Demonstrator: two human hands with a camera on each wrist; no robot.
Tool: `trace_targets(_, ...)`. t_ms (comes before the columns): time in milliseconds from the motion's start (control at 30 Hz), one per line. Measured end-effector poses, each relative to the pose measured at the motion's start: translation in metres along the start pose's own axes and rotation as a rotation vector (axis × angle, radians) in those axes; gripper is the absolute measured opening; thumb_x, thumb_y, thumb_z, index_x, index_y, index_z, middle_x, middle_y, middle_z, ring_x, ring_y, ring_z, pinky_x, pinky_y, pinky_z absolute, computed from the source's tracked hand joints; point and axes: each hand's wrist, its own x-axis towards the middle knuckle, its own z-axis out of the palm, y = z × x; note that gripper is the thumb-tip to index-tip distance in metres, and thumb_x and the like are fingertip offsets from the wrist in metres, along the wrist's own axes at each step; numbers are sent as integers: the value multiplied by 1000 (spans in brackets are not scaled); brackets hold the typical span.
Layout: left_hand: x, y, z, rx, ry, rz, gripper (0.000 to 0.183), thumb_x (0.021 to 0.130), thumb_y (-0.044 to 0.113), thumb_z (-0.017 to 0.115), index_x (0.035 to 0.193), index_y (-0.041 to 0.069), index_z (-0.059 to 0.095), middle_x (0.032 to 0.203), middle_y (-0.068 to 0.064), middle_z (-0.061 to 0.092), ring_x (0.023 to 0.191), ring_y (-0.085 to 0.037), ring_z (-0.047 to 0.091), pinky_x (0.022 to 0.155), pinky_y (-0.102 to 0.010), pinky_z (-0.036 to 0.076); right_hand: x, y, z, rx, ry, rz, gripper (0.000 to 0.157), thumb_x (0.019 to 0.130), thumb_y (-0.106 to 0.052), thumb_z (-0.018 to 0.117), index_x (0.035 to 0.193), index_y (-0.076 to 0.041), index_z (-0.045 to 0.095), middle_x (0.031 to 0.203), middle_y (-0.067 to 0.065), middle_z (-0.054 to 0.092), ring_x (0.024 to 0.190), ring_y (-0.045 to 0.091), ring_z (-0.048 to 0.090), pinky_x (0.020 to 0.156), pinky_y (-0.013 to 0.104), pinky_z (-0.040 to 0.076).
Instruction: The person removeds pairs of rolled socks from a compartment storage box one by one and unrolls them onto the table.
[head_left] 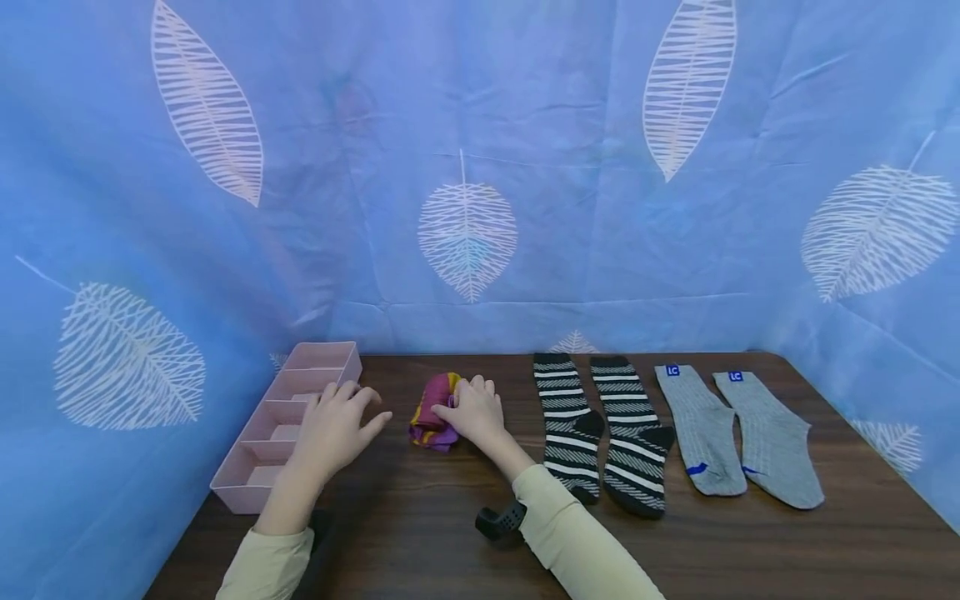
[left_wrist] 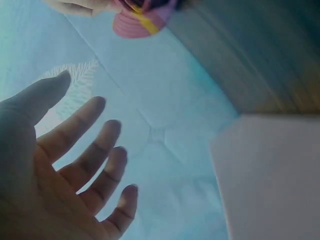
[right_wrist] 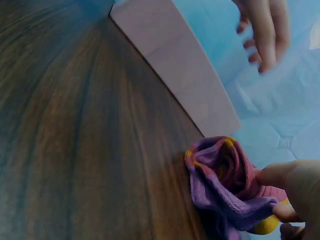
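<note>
A rolled bundle of purple, pink and yellow socks (head_left: 433, 410) sits on the table, left of the striped pair. My right hand (head_left: 477, 412) holds its right side; in the right wrist view the thumb and a finger pinch the rolled socks (right_wrist: 220, 180). The roll's spiral end faces that camera. My left hand (head_left: 335, 427) is raised by the right side of a pink divided box (head_left: 247, 497), hiding part of it. Its fingers are spread and lightly bent in the left wrist view, with nothing in the hand (left_wrist: 65, 185).
Two black-and-white striped socks (head_left: 567, 417) lie flat right of my right hand. Farther right are two grey socks (head_left: 701, 429) with blue marks. A dark wristband (head_left: 501, 522) hangs at my right wrist. Behind the wooden table (head_left: 420, 533) hangs a blue leaf-print cloth (head_left: 540, 250).
</note>
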Motion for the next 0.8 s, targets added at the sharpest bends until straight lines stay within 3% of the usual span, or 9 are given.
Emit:
trace_targets(167,21,11,22,-63,-125,-31,31,89,42,68,106,16,70,112,-11,65,106,-34,56,88,-55,45,-3,5,4,-3,60,-6,56,80,-58,71,103,-11,51,102,8,45,95,26,37,76,36,34)
trace_targets(300,32,20,37,-132,-194,-43,30,91,41,65,107,17,70,114,-11,67,109,-35,57,89,-57,46,-8,9,0,55,59,-29,53,81,-53,73,104,-9,54,108,11,45,100,28,37,81,42,34)
trace_targets(633,47,36,52,-245,-239,-79,30,93,40,63,111,17,69,114,-10,66,107,-34,59,88,-59,47,-25,20,-10,111,-68,-130,39,86,-40,71,112,-11,66,129,13,52,121,36,39,93,55,35)
trace_targets(800,51,37,57,-250,-240,-94,30,93,40,64,112,17,68,114,-9,65,106,-34,59,87,-58,48,-35,20,-15,42,-149,-183,39,88,-38,70,116,-12,67,137,13,52,131,37,36,98,59,34)
